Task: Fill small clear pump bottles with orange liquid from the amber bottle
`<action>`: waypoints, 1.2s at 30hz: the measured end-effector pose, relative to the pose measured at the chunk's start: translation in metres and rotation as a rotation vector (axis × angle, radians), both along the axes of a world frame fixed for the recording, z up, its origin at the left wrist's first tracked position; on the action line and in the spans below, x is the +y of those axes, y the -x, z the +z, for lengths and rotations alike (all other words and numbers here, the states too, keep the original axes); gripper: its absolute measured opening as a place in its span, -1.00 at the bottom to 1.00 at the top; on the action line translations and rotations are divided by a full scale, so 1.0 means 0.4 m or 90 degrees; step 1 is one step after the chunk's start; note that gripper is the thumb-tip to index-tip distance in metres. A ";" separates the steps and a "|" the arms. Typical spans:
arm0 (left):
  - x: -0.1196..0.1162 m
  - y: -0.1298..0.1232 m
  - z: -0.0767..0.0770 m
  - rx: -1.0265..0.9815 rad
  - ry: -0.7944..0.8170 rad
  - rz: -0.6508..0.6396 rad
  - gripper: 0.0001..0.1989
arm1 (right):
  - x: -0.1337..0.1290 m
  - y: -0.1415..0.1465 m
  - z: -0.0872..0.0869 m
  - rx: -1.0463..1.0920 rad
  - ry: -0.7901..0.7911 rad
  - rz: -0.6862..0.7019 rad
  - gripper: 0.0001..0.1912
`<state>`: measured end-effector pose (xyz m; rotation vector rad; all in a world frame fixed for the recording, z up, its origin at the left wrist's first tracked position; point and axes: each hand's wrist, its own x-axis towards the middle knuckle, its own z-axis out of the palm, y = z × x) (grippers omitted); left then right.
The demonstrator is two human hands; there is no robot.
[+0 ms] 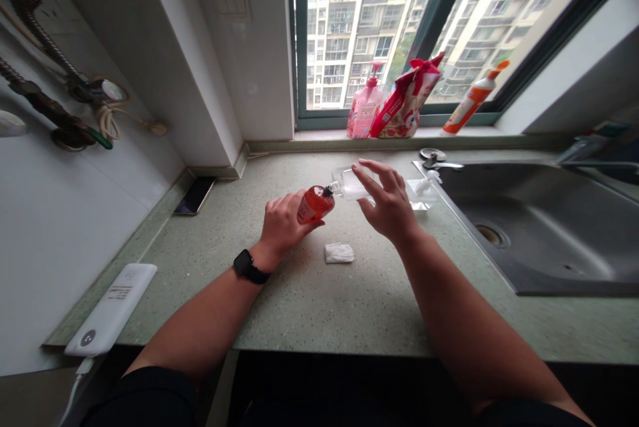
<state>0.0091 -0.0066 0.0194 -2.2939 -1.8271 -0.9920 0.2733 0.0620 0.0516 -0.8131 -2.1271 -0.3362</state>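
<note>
Your left hand [283, 224] was wrapped round one orange-red bottle [314, 206], labelled, tilted. Your right hand [389, 206], fingers curved, gripped one clear bottle [352, 185], necks meeting above the speckled countertop [379, 307].

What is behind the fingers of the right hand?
A clear, cylindrical bottle, its neck pointing at the rounded, orange-red bottle. The right hand covers some of the clear bottle; that part cannot be seen.

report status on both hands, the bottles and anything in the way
Left hand holding red-orange bottle. Right hand holding clear bottle. Bottles neck to neck, contact unclear. Folded white tissue on counter nearby.
</note>
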 end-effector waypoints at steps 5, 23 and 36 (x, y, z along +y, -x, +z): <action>0.002 0.001 -0.004 0.004 -0.004 0.002 -0.07 | 0.000 0.000 0.005 -0.001 -0.003 0.000 0.04; 0.002 0.004 -0.005 -0.007 -0.015 -0.012 -0.05 | 0.005 -0.005 0.018 -0.012 -0.016 0.008 -0.05; 0.006 0.006 -0.011 -0.011 -0.044 -0.018 -0.05 | 0.006 -0.006 0.030 -0.022 -0.010 0.013 -0.10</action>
